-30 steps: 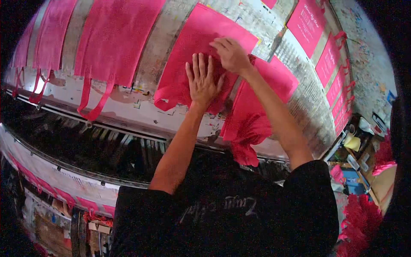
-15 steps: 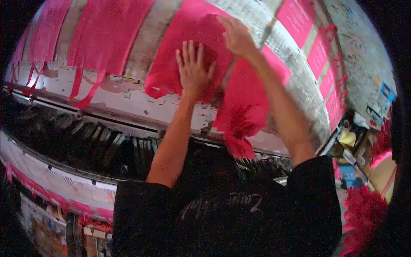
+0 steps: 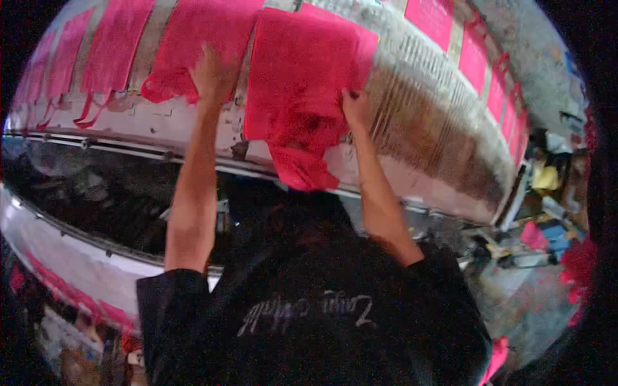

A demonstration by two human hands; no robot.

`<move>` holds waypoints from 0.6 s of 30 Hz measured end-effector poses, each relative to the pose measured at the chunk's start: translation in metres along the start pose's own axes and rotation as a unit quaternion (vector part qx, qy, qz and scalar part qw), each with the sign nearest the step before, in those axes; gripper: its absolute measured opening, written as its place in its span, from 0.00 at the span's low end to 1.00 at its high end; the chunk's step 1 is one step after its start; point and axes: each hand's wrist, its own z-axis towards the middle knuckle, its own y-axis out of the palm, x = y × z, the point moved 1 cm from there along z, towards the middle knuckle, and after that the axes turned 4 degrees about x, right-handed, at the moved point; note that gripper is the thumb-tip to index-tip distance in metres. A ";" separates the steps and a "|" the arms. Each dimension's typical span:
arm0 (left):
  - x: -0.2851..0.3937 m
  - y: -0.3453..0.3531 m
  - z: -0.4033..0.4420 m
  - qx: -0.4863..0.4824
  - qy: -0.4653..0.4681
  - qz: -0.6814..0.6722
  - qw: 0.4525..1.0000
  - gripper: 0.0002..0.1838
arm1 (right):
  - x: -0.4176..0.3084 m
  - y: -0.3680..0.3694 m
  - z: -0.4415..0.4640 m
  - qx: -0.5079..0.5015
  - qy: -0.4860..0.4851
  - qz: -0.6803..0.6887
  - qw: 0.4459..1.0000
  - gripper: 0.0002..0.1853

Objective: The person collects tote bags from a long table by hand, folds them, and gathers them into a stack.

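Observation:
Several pink cloth bags lie in a row on a long table. My left hand [image 3: 214, 74] rests over the lower right part of one pink bag [image 3: 203, 29], its fingers blurred but stretched out. Beside it, that bag's handle [image 3: 168, 85] lies bunched up. In front of me is a brighter pink bag [image 3: 299, 61] with its lower end crumpled toward me over the table edge. My right hand [image 3: 357, 110] has its fingers curled at this bag's right edge, pinching the cloth. Another layer of pink cloth [image 3: 365, 48] shows behind its right side.
The table [image 3: 438, 116] has a stained, worn top and a metal rail [image 3: 103, 147] along its near edge. More pink bags [image 3: 474, 58] line its far side. A second table [image 3: 77, 257] is behind me at left. Clutter and yellow cloth [image 3: 546, 177] lie at right.
My view has shifted right along the table. My left hand has moved from flat on the bag's middle to its lower right; my right hand has gone from that bag to the neighbouring one's edge.

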 end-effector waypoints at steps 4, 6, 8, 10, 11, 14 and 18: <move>0.029 0.030 -0.080 -0.036 -0.037 -0.054 0.997 0.34 | -0.012 -0.015 -0.029 -0.052 0.033 -0.030 0.998 0.26; 0.037 0.050 -0.102 0.036 -0.046 -0.065 0.996 0.34 | 0.015 0.008 -0.016 -0.092 0.019 0.034 0.995 0.30; 0.037 0.052 -0.098 0.017 -0.058 -0.080 0.995 0.34 | -0.014 -0.001 -0.037 -0.021 0.030 -0.124 0.992 0.36; 0.013 0.068 -0.087 -0.002 -0.070 -0.095 0.993 0.34 | -0.004 0.023 -0.035 -0.037 0.079 0.061 0.994 0.36; -0.010 0.090 -0.083 -0.006 -0.039 -0.106 0.994 0.34 | 0.007 0.038 -0.033 -0.057 0.121 0.238 0.962 0.36; 0.010 0.061 -0.081 -0.020 -0.024 -0.133 0.991 0.33 | 0.032 0.054 -0.021 -0.213 0.047 0.383 0.897 0.34; -0.002 0.071 -0.070 -0.061 -0.006 -0.467 0.882 0.32 | -0.042 -0.028 -0.074 -0.179 -0.099 0.031 0.978 0.26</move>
